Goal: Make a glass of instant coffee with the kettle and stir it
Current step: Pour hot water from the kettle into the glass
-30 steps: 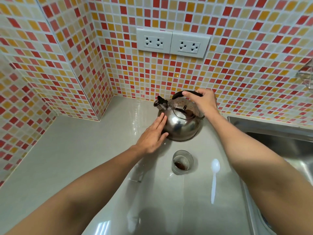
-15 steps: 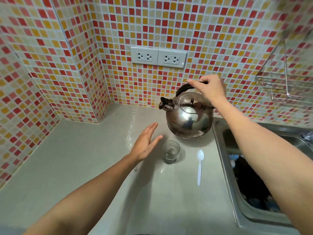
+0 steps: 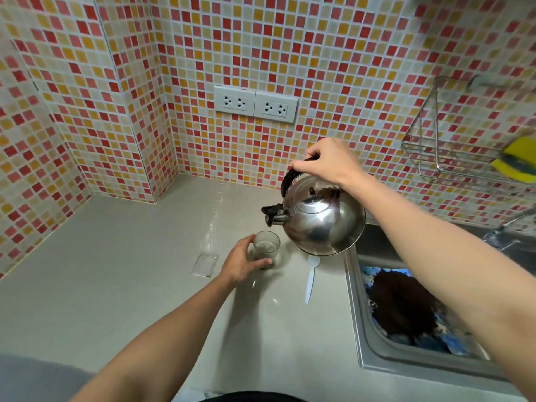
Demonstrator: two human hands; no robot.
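A shiny steel kettle (image 3: 322, 224) with a black handle hangs above the grey counter (image 3: 116, 274), tilted with its spout pointing left, just above and right of a small clear glass (image 3: 266, 245). My right hand (image 3: 327, 162) is closed on the kettle's handle. The glass stands upright on the counter and my left hand (image 3: 245, 261) wraps around its left side and base. No water stream is visible at the spout. A white plastic spoon (image 3: 311, 278) lies on the counter right of the glass, its bowl partly under the kettle.
A steel sink (image 3: 356, 314) holding a dark mass on a blue cloth lies at the right. A wire rack (image 3: 429, 152) with a yellow sponge (image 3: 519, 163) hangs on the tiled wall. Two white sockets (image 3: 255, 104) sit above the counter. A small clear wrapper (image 3: 206, 265) lies left of the glass.
The kettle has been lifted off the counter and tipped toward the glass. My left hand moved from beside the kettle to grip the glass.
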